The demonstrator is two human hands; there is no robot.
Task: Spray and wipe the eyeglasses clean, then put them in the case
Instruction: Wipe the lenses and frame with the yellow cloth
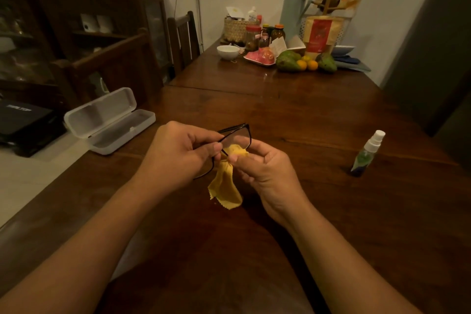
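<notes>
Eyeglasses (237, 138) are gripped by the left hand (178, 153), a yellow cloth (225, 183) pinched by the right hand (265, 168); an open case (109, 120) is set at the table's (305, 115) left edge, a spray bottle (367, 154) rightward.

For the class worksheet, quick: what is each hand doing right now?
Left hand: grips the black eyeglasses by the frame.
Right hand: pinches the yellow cloth against a lens.

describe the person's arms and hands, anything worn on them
Both are bare. The left hand and right hand have no gloves, and no rings on the fingers that show. The left forearm and right forearm carry no sleeve, watch or bracelet as far as the frame reaches. The visible nails are short and unpainted.
</notes>
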